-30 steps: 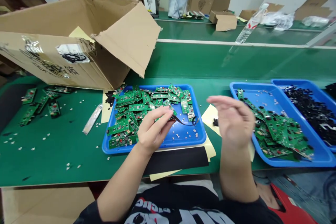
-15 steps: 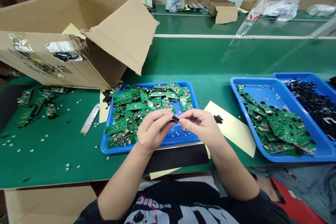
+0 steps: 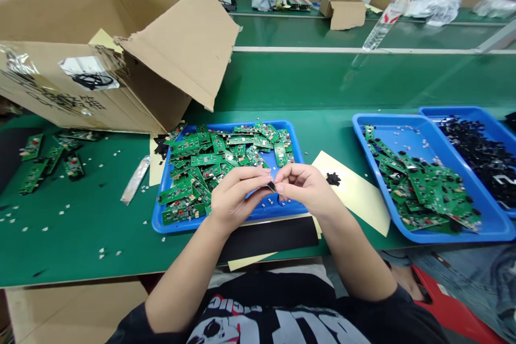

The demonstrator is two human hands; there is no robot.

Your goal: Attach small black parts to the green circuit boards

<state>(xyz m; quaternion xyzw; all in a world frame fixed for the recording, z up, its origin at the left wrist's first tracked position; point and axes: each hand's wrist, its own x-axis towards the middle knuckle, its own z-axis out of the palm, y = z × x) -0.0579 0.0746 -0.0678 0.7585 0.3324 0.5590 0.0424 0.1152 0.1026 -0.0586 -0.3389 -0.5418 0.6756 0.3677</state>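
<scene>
My left hand [image 3: 234, 197] pinches a small black piece [image 3: 271, 186] between thumb and fingers, above the front of a blue tray [image 3: 299, 164]. The fingertips of my right hand [image 3: 307, 189] are closed on the other end of that piece. Most of it is hidden by the fingers, and its exact kind cannot be made out. Many green circuit boards [image 3: 207, 159] lie heaped in the tray under my hands. Just in front of the tray is a black sheet [image 3: 270, 239] on pale yellow paper [image 3: 252, 261].
A blue tray of circuit boards [image 3: 437, 188] stands right, beside another holding black parts [image 3: 479, 145]. Yellow paper [image 3: 358, 199] carries a black cluster [image 3: 333, 178]. Left are a large cardboard box [image 3: 157, 91], loose boards [image 3: 52, 158] and a silvery strip [image 3: 136, 179]. A bottle [image 3: 387, 21] leans behind.
The black piece has turned between my fingertips and less of it shows. My hands stay close together over the tray. The whole view has shifted slightly.
</scene>
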